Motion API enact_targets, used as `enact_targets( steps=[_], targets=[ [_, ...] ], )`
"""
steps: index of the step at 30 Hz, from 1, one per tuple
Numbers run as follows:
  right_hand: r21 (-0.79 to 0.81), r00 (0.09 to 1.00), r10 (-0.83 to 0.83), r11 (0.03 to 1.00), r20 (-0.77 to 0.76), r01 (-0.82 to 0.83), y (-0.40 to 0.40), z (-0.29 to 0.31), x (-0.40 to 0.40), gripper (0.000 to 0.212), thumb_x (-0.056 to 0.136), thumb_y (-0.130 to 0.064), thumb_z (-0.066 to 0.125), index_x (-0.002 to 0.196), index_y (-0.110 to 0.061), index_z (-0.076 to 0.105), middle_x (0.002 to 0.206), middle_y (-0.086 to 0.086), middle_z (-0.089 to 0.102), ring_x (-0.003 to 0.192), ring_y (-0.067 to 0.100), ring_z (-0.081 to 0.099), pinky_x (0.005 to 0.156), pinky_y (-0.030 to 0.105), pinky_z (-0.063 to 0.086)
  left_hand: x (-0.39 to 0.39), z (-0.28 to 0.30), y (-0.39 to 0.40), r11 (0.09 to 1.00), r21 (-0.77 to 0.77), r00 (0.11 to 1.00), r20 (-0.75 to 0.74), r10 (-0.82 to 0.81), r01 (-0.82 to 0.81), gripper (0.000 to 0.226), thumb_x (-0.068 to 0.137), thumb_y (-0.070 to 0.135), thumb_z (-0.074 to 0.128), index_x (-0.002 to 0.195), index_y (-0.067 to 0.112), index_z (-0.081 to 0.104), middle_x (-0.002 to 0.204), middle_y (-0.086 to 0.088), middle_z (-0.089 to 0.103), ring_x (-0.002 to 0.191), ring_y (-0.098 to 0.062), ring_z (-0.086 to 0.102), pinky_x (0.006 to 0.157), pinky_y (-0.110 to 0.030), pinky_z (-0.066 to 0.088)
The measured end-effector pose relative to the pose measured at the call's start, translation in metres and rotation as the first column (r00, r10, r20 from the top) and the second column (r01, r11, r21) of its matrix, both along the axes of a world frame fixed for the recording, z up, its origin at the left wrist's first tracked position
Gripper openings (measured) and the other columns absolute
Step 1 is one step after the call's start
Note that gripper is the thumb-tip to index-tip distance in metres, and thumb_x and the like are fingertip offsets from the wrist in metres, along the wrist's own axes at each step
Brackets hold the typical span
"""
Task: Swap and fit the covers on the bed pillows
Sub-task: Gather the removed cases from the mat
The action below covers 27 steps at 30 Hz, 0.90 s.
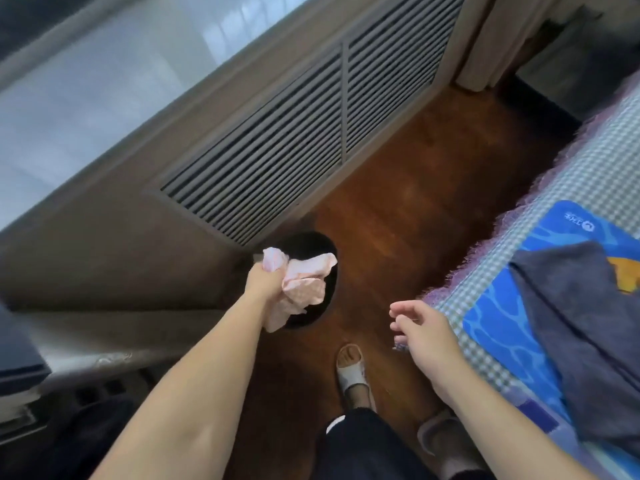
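Note:
My left hand (pixel 264 283) grips a crumpled pink cloth (pixel 300 286), stretched out over a dark round bin (pixel 320 247) on the floor by the wall. The cloth hangs bunched from my fist, above the bin's opening. My right hand (pixel 420 332) hovers beside the bed edge with fingers relaxed and holds nothing. On the bed (pixel 568 188), covered in a checked sheet, lies a blue patterned cover (pixel 498 313) with a dark grey cloth (pixel 581 323) on top of it. No pillow shows plainly.
A slatted vent panel (pixel 304 140) runs along the wall under the window. A wooden floor (pixel 422 188) strip lies between wall and bed. My feet in slippers (pixel 353 370) stand on it. Dark furniture sits at the lower left.

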State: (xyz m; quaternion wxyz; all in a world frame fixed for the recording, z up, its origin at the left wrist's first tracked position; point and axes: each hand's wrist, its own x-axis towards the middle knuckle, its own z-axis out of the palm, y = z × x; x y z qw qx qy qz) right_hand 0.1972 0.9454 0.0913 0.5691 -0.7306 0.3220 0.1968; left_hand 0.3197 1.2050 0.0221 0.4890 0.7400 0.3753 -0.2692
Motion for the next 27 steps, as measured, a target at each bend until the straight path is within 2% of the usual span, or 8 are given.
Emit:
enact_targets(
  steps=[5,9,13,15,17,21,24,27],
  targets=[
    [0.003,0.995,-0.018,1.000,-0.095,0.019,-0.001,-0.041,-0.007,0.029,0.099,-0.004,0.049,0.099,-0.026,0.068,0.105,0.000,0.068,0.096,0.014,0.067,0.078,0.027,0.057,-0.015,-0.060,0.006,0.985,0.171,0.992,-0.121,0.046,-0.025,0.052,0.087,0.023,0.062,0.136,0.010,0.052,0.131,-0.019,0.059,0.119,-0.039,0.059,0.102,-0.043,0.049],
    [0.004,0.979,-0.048,0.999,-0.197,0.049,-0.021,-0.047,-0.031,0.026,0.102,-0.008,0.047,0.101,-0.024,0.067,0.107,0.002,0.067,0.097,0.015,0.066,0.077,0.027,0.056,-0.059,-0.014,-0.065,0.983,-0.181,0.938,-0.341,-0.066,0.004,0.011,0.098,0.019,0.048,0.098,0.014,0.057,0.102,-0.011,0.066,0.087,-0.028,0.069,0.074,-0.037,0.055],
    [-0.082,0.949,-0.047,0.996,-0.311,0.022,-0.069,-0.044,-0.061,0.025,0.103,-0.011,0.044,0.103,-0.022,0.067,0.102,0.006,0.067,0.086,0.016,0.063,0.079,0.036,0.056,-0.086,0.026,-0.156,0.905,-0.394,0.926,-0.257,-0.277,0.161,0.015,0.102,0.019,0.050,0.110,0.011,0.058,0.098,-0.006,0.066,0.081,-0.022,0.068,0.072,-0.032,0.053],
    [-0.178,0.943,-0.009,0.983,-0.332,-0.053,-0.113,-0.050,-0.087,0.022,0.100,-0.012,0.048,0.109,-0.022,0.066,0.107,0.005,0.066,0.090,0.020,0.063,0.082,0.037,0.054,-0.096,0.037,-0.199,0.882,-0.401,0.909,-0.220,-0.354,0.246,0.019,0.102,0.021,0.051,0.113,0.010,0.062,0.101,-0.010,0.071,0.088,-0.025,0.072,0.082,-0.037,0.057],
    [-0.350,0.942,-0.060,0.935,-0.330,-0.063,-0.170,-0.059,-0.116,0.028,0.094,-0.010,0.055,0.119,-0.018,0.064,0.125,0.008,0.061,0.107,0.025,0.061,0.094,0.032,0.046,-0.104,0.042,-0.237,0.851,-0.412,0.881,-0.194,-0.432,0.326,0.021,0.101,0.024,0.054,0.115,0.012,0.064,0.104,-0.010,0.074,0.090,-0.025,0.073,0.089,-0.038,0.056],
    [-0.680,0.933,-0.205,0.732,-0.295,-0.054,-0.299,-0.080,-0.158,0.055,0.088,-0.009,0.061,0.141,-0.013,0.047,0.144,0.016,0.037,0.122,0.041,0.049,0.098,0.041,0.042,-0.113,0.041,-0.295,0.818,-0.398,0.849,-0.154,-0.505,0.414,0.019,0.101,0.018,0.053,0.115,0.009,0.063,0.099,-0.011,0.071,0.078,-0.021,0.067,0.075,-0.033,0.050],
    [-0.795,0.890,-0.177,0.545,-0.420,-0.267,-0.378,-0.102,-0.165,0.074,0.091,-0.023,0.065,0.154,-0.023,0.027,0.160,0.012,0.017,0.139,0.040,0.026,0.110,0.048,0.034,-0.122,0.040,-0.325,0.822,-0.323,0.829,-0.159,-0.536,0.470,0.019,0.099,0.014,0.052,0.112,0.010,0.064,0.107,-0.014,0.072,0.078,-0.021,0.068,0.073,-0.032,0.050],
    [-0.779,0.869,-0.093,0.498,-0.485,-0.382,-0.434,-0.126,-0.157,0.053,0.092,-0.032,0.064,0.142,-0.025,0.049,0.156,0.008,0.035,0.143,0.035,0.023,0.120,0.052,0.017,-0.133,0.044,-0.349,0.819,-0.279,0.820,-0.149,-0.552,0.501,0.018,0.100,0.013,0.051,0.110,0.011,0.066,0.104,-0.013,0.073,0.081,-0.023,0.070,0.077,-0.033,0.052]
  ],
)
